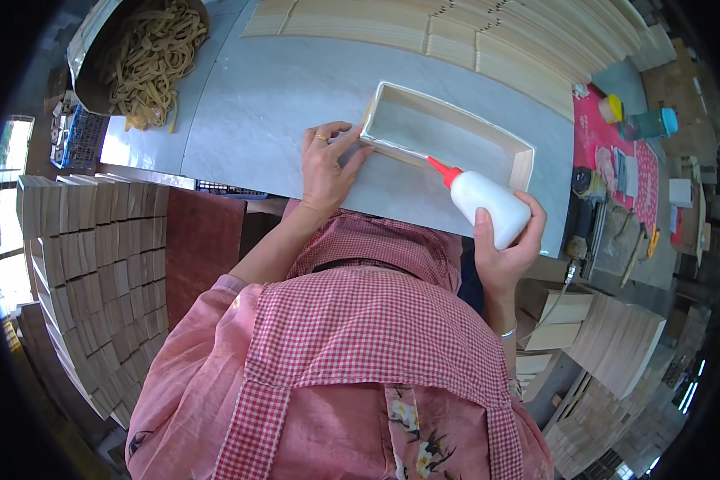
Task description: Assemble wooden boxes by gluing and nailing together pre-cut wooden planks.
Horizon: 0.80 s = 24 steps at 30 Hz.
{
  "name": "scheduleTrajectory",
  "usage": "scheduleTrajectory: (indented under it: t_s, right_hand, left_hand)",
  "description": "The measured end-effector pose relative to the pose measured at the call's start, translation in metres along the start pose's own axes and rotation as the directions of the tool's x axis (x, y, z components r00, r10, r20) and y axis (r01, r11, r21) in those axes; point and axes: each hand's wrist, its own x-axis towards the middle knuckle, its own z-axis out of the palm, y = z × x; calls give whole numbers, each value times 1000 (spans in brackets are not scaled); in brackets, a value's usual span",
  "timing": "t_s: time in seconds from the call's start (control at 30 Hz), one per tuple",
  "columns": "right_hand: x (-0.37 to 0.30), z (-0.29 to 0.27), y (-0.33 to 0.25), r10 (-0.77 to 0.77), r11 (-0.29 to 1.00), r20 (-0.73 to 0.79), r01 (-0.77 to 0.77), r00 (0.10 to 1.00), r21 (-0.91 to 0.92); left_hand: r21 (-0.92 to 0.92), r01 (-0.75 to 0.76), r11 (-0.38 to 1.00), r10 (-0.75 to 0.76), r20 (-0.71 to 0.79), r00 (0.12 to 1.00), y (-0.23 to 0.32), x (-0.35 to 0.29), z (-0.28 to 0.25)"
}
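Okay so closest up is the checked apron (376,328), and its bulk covers a bit of the desk's (280,96) near edge. Hands are both in view: the right hand (514,244) is curled round a white squeeze bottle (492,206) with a red nozzle, thumb in front, most of the fingers hidden behind it, and I can't see how full it is. The left hand (326,172) is half open, thumb and fingertips at the left end of a pale wooden frame (456,120), but whether it's pinching or just steadying I can't tell. That frame is on the desk, nearer the right end and a little in from the near edge. The nozzle tip is right at its near wall (touching or just above, can't say), and the bottle blocks part of that wall. Inside the frame it's just grey like the desktop. Left of the desk there's a blue crate (78,136), contents too blurry. At the desk's far left corner, a bin (78,52) holds a tangle of tan strips (156,60), cut off up top. Wooden slats (360,22) line the far edge, also cropped. Past the right edge: a teal-lidded jar (644,125), contents unclear.
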Motion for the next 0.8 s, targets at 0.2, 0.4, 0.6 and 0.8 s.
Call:
scheduleTrajectory:
  t_s: [0.2, 0.4, 0.6, 0.8]
  right_hand:
    - [-10, -32, 7, 81, 992, -74, -88, 994, -87]
    - [-19, -61, 15, 132, 967, -178, -166, 975, -192]
    - [-26, -81, 28, 153, 943, -265, -221, 952, -250]
    - [-25, -95, 35, 212, 928, -312, -291, 926, -232]
  left_hand:
    - [-17, 23, 1000, -23, 18, 1000, 0, -1, 1]
    - [-4, -4, 1000, 4, 20, 1000, -1, -1, 0]
    - [5, 2, 1000, -2, 34, 999, 2, -2, -2]
    - [30, 0, 1000, -1, 49, 999, 6, 2, -1]
